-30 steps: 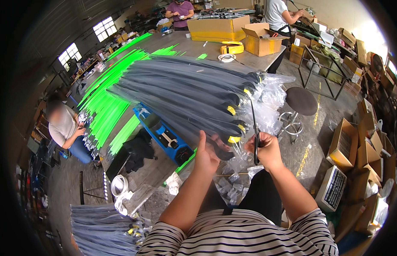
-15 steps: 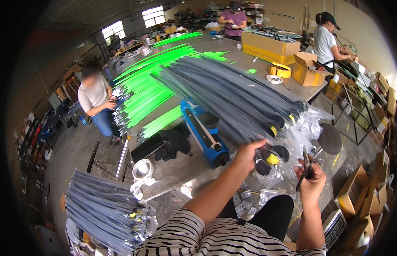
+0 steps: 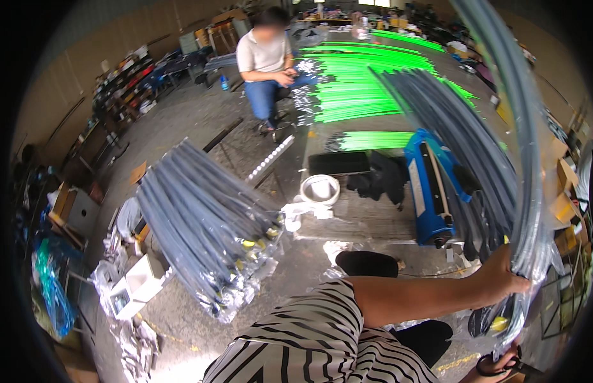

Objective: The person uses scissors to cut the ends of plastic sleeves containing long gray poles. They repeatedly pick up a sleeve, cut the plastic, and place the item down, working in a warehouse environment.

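My left hand (image 3: 497,281) is closed around a long grey pole in a clear plastic sleeve (image 3: 529,159), which rises in a curve past the top right of the view. Below that hand, the sleeve's lower end shows black and yellow parts. My right hand (image 3: 498,369) is low at the right edge, its fingers through the black handles of scissors (image 3: 525,368), close under the sleeve's end. Left of the raised pole, more sleeved grey poles (image 3: 465,121) lie on the table, with a blue bag sealer (image 3: 430,204) beside them.
Bright green rods (image 3: 366,83) cover the table's far part, where a person (image 3: 264,64) sits at the left. A white tape roll (image 3: 320,189) and black cloth (image 3: 382,175) lie at the near edge. Another stack of sleeved poles (image 3: 200,217) stands left of me, beside a white box (image 3: 140,284).
My view has swung left. My left hand has raised a sleeved pole from the table pile, one end swung up. My right hand still holds the scissors, lower in view.
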`<action>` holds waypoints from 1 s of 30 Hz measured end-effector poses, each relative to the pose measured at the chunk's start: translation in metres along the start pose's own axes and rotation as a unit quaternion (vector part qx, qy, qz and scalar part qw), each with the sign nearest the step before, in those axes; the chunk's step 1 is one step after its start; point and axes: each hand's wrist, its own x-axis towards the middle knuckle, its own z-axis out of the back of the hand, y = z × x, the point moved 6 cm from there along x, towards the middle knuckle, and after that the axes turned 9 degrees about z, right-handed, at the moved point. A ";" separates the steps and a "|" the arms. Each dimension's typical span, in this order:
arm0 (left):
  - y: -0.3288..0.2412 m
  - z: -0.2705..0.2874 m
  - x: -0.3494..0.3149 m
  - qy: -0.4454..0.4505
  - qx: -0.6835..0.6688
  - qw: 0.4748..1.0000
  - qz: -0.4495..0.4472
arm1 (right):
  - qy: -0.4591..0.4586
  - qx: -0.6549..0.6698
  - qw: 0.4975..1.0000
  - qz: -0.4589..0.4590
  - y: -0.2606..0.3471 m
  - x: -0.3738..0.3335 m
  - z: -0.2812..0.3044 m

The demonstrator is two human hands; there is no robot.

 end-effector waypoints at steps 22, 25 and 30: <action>-0.122 0.500 -0.361 -0.620 -0.043 0.782 0.059 | 0.280 0.448 0.592 -0.609 -0.048 -0.223 -0.213; -0.076 0.528 -0.352 -0.619 -0.107 0.772 0.096 | 0.292 0.416 0.585 -0.633 -0.051 -0.242 -0.224; -0.029 0.586 -0.332 -0.576 -0.133 0.806 0.037 | 0.297 0.382 0.581 -0.654 -0.053 -0.254 -0.237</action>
